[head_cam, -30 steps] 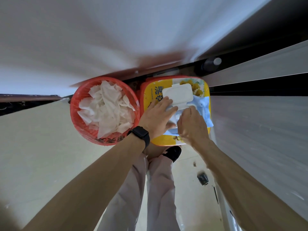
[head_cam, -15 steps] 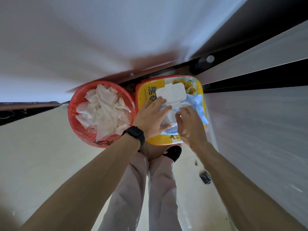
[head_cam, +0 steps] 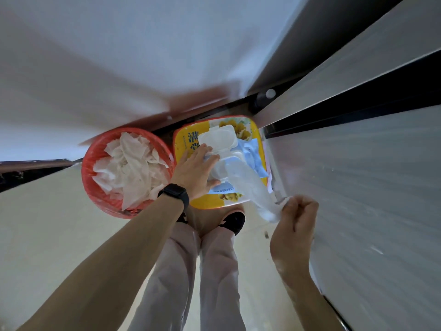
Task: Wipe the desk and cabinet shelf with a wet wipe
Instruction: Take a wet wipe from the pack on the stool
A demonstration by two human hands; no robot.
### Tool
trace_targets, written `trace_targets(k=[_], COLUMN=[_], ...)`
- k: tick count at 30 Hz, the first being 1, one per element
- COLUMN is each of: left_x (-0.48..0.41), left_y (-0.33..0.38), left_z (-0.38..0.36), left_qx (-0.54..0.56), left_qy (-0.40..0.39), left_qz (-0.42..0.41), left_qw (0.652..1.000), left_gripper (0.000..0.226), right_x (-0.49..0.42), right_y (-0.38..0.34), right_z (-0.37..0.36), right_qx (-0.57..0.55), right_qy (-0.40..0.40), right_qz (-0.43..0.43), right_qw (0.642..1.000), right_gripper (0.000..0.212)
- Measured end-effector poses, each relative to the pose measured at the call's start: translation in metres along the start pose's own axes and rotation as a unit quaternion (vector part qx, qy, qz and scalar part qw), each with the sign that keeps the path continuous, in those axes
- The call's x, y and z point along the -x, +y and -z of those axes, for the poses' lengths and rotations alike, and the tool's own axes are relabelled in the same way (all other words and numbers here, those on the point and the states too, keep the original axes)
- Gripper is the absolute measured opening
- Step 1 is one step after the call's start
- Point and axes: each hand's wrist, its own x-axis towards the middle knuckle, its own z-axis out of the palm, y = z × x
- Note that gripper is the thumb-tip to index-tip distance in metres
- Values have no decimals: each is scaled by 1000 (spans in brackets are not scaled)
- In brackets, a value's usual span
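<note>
a: pale floor (head_cam: 43,247) below, grey cabinet face (head_cam: 358,211) on the right. wipe pack (head_cam: 216,167) sits on a yellow box (head_cam: 183,139), lid flipped up.
b: grips?
a: left hand (head_cam: 194,174) flat and open, pressing the pack down. right hand (head_cam: 294,225) pinched shut on the wet wipe (head_cam: 245,185), half out of the slot.
b: risk?
a: next wipe may chain out, or this 1 tears if yanked sideways. pack could also skid toward the red basket (head_cam: 95,187) if the left lets up.

Left hand (head_cam: 195,170) flat, fingers spread, pressing down; right hand (head_cam: 294,226) pinched closed, drawn back.
</note>
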Motion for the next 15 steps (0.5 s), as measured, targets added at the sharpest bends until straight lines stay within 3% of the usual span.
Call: trace_targets(k=[4, 7, 10, 13, 15], left_x=[2, -10, -25, -32, -35], left_y=[3, 4, 3, 7, 13], left_z=[1, 2, 8, 12, 13], left_qx=[-7, 106, 258, 211, 154], left_qy=[26, 102, 115, 83, 84], left_qz=[11, 109, 180, 187, 183], left_qw=[1000, 983, 942, 956, 967], left_gripper=[54, 49, 86, 116, 123], right_x=[-7, -17, -18, -18, -18], right_y=[0, 4, 6, 9, 11], right_z=[3, -3, -3, -1, 0], right_qx=[-57, -105, -106, -107, -111], right_qy=[68, 94, 82, 69, 66], right_qz=[-131, -230, -244, -233, -229], right_qw=[987, 963, 961, 964, 965], right_gripper=[25, 23, 17, 22, 22])
